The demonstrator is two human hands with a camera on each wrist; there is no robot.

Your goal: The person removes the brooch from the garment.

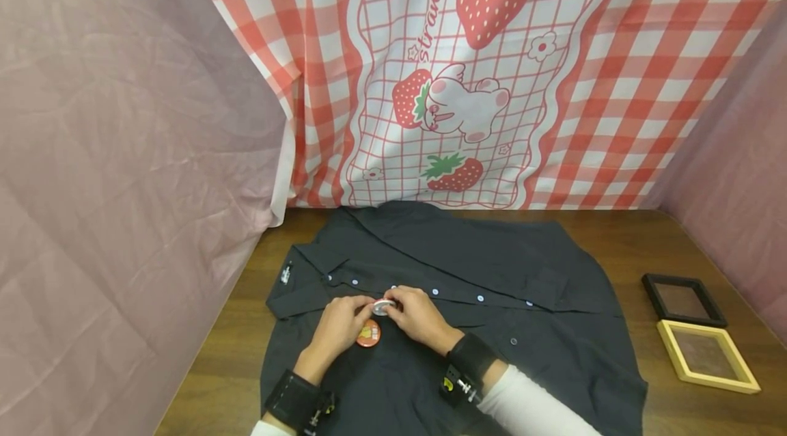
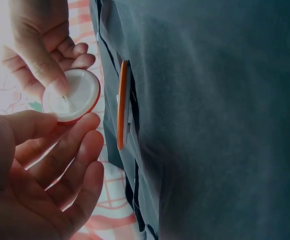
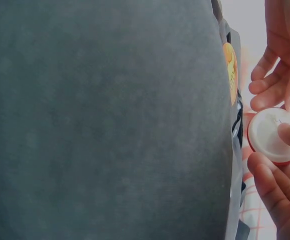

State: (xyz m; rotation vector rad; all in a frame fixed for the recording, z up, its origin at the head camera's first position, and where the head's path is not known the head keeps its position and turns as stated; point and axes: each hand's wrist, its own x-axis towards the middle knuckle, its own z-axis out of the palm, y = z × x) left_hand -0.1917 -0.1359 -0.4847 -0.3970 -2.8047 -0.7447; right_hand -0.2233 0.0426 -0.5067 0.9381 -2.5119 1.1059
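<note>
A round pin badge (image 2: 77,95) with a white back and red rim is raised over the dark shirt (image 1: 467,347). My left hand (image 1: 338,325) pinches its edge between thumb and index finger. From the other side my right hand (image 1: 421,316) grips the same badge, its thumb pressed on the back beside the pin in the left wrist view. An orange pin badge (image 1: 369,333) sits on the shirt front just below the hands. In the right wrist view, part of its printed yellow face shows. The held badge's front is hidden.
The shirt lies spread on a wooden table (image 1: 215,354), its buttons and collar to the left and back. To the right lie a black frame (image 1: 713,313) and a pale yellow frame (image 1: 707,378). A strawberry-print cloth (image 1: 381,149) hangs behind; pinkish cloth (image 1: 154,169) hangs at the sides.
</note>
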